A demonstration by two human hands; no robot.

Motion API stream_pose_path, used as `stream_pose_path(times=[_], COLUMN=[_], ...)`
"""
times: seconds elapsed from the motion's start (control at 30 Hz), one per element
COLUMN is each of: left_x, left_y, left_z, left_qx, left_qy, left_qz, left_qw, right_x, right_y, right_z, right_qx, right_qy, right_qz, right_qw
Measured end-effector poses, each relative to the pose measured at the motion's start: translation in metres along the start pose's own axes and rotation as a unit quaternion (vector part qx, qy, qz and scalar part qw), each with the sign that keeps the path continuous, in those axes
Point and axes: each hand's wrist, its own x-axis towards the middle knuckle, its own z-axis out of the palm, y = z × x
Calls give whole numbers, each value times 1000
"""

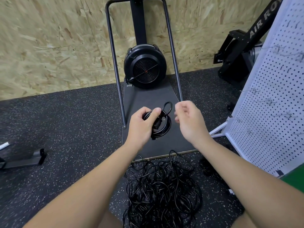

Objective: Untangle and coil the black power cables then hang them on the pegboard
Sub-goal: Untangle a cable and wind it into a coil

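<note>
My left hand [142,125] is wrapped around a small coil of black cable [162,124], thumb pressed across the top of the loops, with one loop end poking up above my thumb and a plug lying against the bundle. My right hand [189,120] hovers just beside the coil, fingers loosely curled and a little blurred, holding nothing that I can make out. Nearest to me, between my forearms, a big tangle of black cables [162,191] lies in a heap on the speckled rubber floor [74,145], and a second small dark bundle [206,167] sits on the floor partly behind my right forearm. The coil hangs above a dark mat [148,99] that belongs to a black exercise machine; its round fan housing [144,66] stands at the far end of the mat between two slanted metal tubes. To my right stands the white pegboard [269,99], with several wire hooks sticking out. A chipboard wall [49,46] closes the back.
</note>
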Motion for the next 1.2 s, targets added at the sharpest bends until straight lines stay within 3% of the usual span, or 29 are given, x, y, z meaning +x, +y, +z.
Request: stream_pose_path(times=[0.07,0.17,0.27,0.4,0.53,0.63,0.73,0.83,0.97,1.03,1.13,1.2], left_x=[3,4,1,1,4,10,24,35,40,42,41,36], left_y=[-4,-6,-6,-5,-8,-7,-6,-5,-2,1,4,4], left_z=[0,2,7,9,4,-1,-15,-29,-34,-33,-34,-34], left_qx=[-2,-24,-88,-106,-108,-108,-132,-204,-210,-283,-381,-349], left_qy=[15,18,2,-11,-29,33,120,141,168,196,176,135], left_qz=[-7,-17,-40,-35,-18,-40,-87,-105,-95,-120,-160,-138], left_qw=[1000,999,995,994,994,993,980,963,958,931,893,917], right_x=[-10,-19,-16,-9,-9,-13,-16,-19,-19,-18,-17,-15], right_y=[-5,-9,0,4,2,-5,-10,-12,-9,-6,2,13], right_z=[1,2,4,7,7,2,3,4,2,6,4,-1], right_qx=[-62,-162,-249,-316,-276,-209,-126,-62,11,41,7,-48], right_qy=[28,-50,-93,-60,-59,-71,-94,-122,-158,-216,-284,-308], right_qz=[-119,-264,-265,-278,-275,-281,-249,-205,-134,-63,2,13], right_qw=[991,949,927,905,919,934,956,969,978,974,959,950])
